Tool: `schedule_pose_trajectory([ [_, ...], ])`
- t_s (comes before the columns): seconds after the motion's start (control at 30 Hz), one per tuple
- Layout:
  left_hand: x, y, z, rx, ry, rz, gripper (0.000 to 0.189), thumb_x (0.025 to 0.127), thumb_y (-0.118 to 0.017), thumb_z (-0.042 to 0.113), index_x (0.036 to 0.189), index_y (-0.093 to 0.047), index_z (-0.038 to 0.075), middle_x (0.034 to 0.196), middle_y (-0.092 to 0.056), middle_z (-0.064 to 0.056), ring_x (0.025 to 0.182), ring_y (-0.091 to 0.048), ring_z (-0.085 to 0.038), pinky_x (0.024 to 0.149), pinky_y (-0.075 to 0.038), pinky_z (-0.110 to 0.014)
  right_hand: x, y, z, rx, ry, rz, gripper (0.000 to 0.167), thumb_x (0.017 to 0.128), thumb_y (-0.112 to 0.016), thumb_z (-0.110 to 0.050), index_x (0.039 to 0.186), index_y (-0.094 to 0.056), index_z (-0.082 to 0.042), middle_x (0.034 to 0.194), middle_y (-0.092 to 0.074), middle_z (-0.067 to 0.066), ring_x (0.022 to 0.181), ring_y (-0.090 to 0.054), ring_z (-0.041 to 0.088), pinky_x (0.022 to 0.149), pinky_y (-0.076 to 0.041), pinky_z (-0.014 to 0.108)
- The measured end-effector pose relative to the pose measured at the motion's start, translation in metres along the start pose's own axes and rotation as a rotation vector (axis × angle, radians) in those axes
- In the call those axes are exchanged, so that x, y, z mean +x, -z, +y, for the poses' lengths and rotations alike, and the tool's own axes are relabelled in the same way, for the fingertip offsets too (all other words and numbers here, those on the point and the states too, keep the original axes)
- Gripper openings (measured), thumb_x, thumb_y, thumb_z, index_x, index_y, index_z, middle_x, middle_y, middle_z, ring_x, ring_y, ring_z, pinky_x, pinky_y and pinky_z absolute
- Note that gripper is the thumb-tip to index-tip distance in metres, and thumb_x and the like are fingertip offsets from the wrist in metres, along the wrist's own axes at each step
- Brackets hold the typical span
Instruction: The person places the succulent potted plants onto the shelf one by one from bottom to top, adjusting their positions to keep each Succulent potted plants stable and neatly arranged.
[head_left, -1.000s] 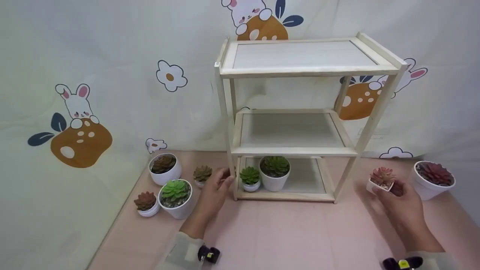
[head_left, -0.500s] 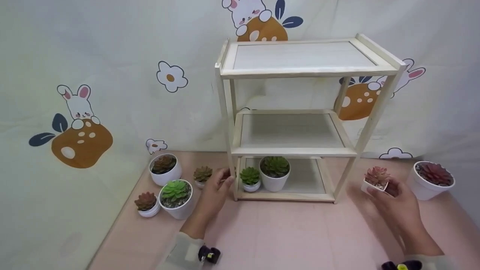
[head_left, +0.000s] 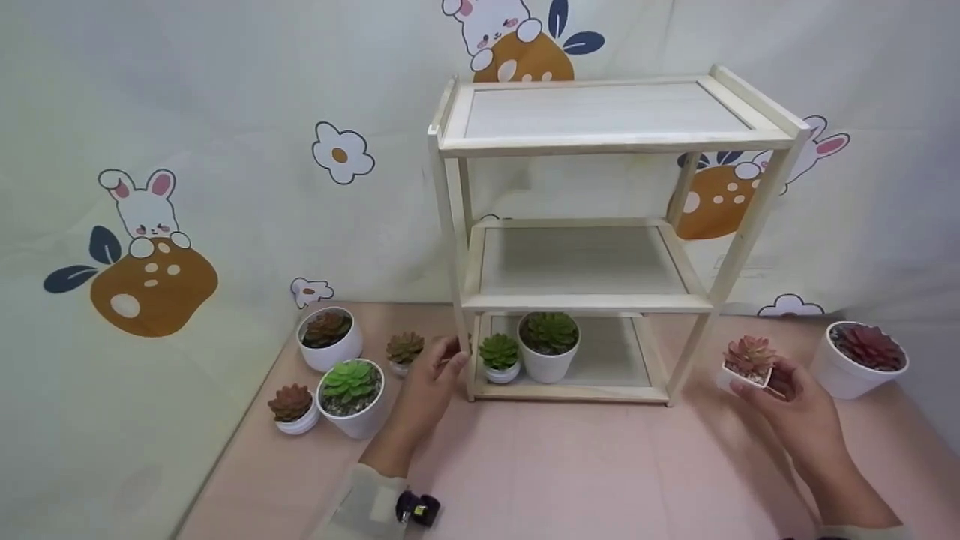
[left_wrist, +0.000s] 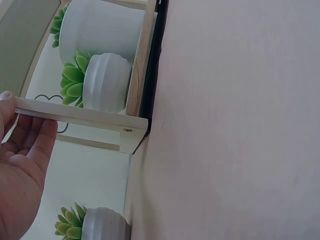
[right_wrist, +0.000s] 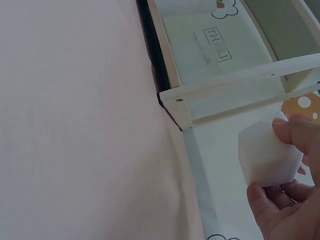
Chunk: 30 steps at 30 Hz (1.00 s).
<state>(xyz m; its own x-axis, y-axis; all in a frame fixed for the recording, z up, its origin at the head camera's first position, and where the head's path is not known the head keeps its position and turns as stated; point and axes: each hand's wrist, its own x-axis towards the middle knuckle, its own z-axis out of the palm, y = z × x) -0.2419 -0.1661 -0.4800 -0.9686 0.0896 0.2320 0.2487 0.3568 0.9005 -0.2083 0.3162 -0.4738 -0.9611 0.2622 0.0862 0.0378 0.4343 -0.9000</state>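
My right hand point(head_left: 806, 420) pinches a small white faceted pot holding a pink succulent point(head_left: 750, 356), to the right of a three-tier wooden shelf point(head_left: 585, 302). In the right wrist view, thumb and fingers grip the sides of the white pot point(right_wrist: 267, 155); its plant is mostly hidden. My left hand point(head_left: 424, 394) holds the shelf's left front post, thumb on one side and fingers on the other, clearer in the left wrist view at the post point(left_wrist: 80, 114). On the bottom tier stand a small potted green succulent point(head_left: 500, 356) and a larger one point(head_left: 551, 346).
Left of the shelf stand a white pot with a brown succulent point(head_left: 330, 337), a bright green one point(head_left: 352, 397), a small reddish one point(head_left: 294, 409) and a small olive-brown one point(head_left: 405, 351). A dark red succulent point(head_left: 862, 360) stands at the right. Patterned cloth hangs behind.
My right hand has moved a little left, toward the shelf, with the pink succulent. My left hand stays at the post.
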Motion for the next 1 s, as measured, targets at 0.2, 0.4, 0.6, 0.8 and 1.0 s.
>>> schedule_pose_trajectory([
  [0.2,0.001,-0.001,-0.003,0.004,-0.009,0.006,0.04,0.107,-0.058,0.029,0.137,-0.06,0.003,0.13,-0.067,-0.015,0.128,-0.061,-0.031,0.113,-0.05,-0.051,-0.007,0.001,-0.004,-0.023,-0.012,-0.033,0.078,0.093,-0.081,-0.024,0.152,-0.04,0.005,0.099,-0.053,-0.039,0.096,-0.053,-0.02,0.081,-0.051,0.004],
  [0.4,0.0,-0.001,-0.002,-0.004,-0.004,0.002,0.042,0.107,-0.058,0.03,0.139,-0.059,0.003,0.131,-0.066,-0.014,0.128,-0.061,-0.031,0.113,-0.049,-0.053,-0.013,-0.002,-0.009,-0.035,0.003,-0.047,0.077,0.091,-0.082,-0.024,0.151,-0.042,0.003,0.103,-0.055,-0.036,0.098,-0.054,-0.02,0.082,-0.051,0.004],
  [0.6,-0.001,0.0,0.0,-0.017,0.03,-0.007,0.043,0.107,-0.058,0.031,0.142,-0.058,0.006,0.133,-0.065,-0.013,0.131,-0.06,-0.03,0.114,-0.049,-0.05,-0.022,-0.006,-0.016,-0.018,0.035,-0.048,0.074,0.09,-0.084,-0.019,0.146,-0.041,0.004,0.108,-0.056,-0.03,0.101,-0.055,-0.017,0.084,-0.052,0.004],
  [0.8,-0.001,0.0,0.001,-0.01,0.028,-0.006,0.041,0.108,-0.057,0.029,0.142,-0.058,0.007,0.134,-0.065,-0.014,0.131,-0.06,-0.03,0.114,-0.049,-0.049,-0.028,-0.01,-0.019,-0.003,0.019,-0.071,0.071,0.088,-0.085,-0.014,0.141,-0.041,0.006,0.109,-0.056,-0.028,0.101,-0.054,-0.019,0.086,-0.052,0.005],
  [1.0,0.0,-0.001,0.0,-0.011,0.025,-0.002,0.04,0.108,-0.057,0.028,0.142,-0.058,0.007,0.134,-0.065,-0.014,0.131,-0.06,-0.03,0.114,-0.049,-0.05,-0.035,-0.015,-0.023,-0.025,0.009,-0.081,0.074,0.088,-0.085,-0.013,0.143,-0.04,0.006,0.128,-0.06,0.0,0.102,-0.053,-0.02,0.087,-0.052,0.005],
])
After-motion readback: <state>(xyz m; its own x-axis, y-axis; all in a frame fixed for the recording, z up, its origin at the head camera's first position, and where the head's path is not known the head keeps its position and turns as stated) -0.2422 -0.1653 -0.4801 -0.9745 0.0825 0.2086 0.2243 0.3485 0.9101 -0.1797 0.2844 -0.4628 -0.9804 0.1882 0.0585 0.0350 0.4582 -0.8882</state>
